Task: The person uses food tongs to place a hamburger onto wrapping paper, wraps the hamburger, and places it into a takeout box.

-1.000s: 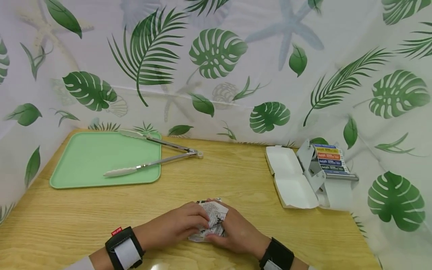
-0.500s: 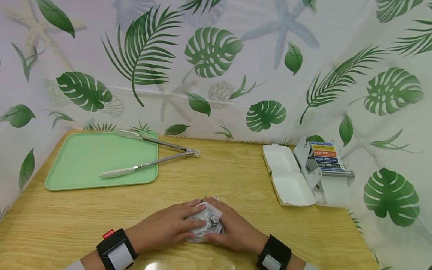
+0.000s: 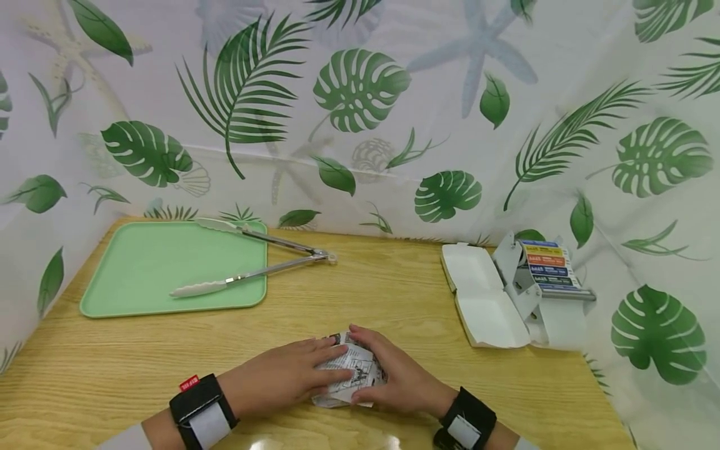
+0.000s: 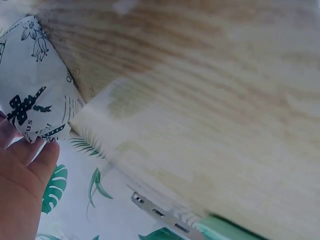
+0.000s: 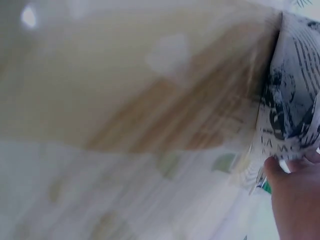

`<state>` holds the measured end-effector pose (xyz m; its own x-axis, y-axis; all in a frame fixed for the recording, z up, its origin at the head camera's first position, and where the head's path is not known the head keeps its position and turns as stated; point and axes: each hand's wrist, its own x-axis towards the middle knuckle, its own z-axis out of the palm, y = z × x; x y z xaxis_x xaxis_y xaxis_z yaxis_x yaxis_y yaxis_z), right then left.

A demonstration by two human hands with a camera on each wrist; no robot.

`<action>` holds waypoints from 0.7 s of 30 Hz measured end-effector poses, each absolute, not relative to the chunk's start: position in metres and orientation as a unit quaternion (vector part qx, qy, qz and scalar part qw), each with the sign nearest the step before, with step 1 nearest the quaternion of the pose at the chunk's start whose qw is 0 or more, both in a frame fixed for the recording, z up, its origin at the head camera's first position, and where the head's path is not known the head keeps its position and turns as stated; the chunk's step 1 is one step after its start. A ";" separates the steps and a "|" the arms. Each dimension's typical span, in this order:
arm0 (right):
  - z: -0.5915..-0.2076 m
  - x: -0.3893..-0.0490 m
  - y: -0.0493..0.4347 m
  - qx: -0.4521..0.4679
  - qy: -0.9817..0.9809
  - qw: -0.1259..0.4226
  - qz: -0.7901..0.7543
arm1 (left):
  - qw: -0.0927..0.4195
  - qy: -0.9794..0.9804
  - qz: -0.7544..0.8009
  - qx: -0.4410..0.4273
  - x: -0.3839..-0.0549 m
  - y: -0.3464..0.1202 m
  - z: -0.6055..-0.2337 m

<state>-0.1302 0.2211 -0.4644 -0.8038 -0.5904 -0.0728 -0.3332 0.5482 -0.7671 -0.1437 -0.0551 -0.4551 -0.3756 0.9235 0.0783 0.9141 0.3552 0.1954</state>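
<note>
A small bundle wrapped in newsprint-patterned paper lies on the table between both hands; what is inside is hidden. My left hand rests on its left side and top with the fingers extended. On the other side, my right hand holds the bundle, its fingers behind and thumb in front. The left wrist view shows the printed wrapping paper meeting the fingertips of the left hand. In the right wrist view, fingers of the right hand touch the folded paper.
Metal tongs with pale tips lie spread across a green tray at the back left. An opened white takeaway box stands at the right, beside a metal dispenser with coloured labels. A leaf-print cloth hangs behind the wooden table.
The left fingers have straightened from a curl and spread over the paper. My right fingers and thumb have lifted slightly outward at the bundle's right side. The bundle stays in nearly the same place.
</note>
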 end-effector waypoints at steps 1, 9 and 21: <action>-0.464 -0.130 0.224 -0.276 0.867 0.152 -0.385 | 0.018 0.823 0.098 0.559 -0.144 -0.054 -0.454; -0.464 -0.128 0.238 -0.311 0.882 0.086 -0.345 | 0.000 0.824 0.078 0.561 -0.146 -0.051 -0.452; -0.469 -0.125 0.242 -0.286 0.849 0.113 -0.431 | 0.011 0.828 0.040 0.560 -0.147 -0.044 -0.447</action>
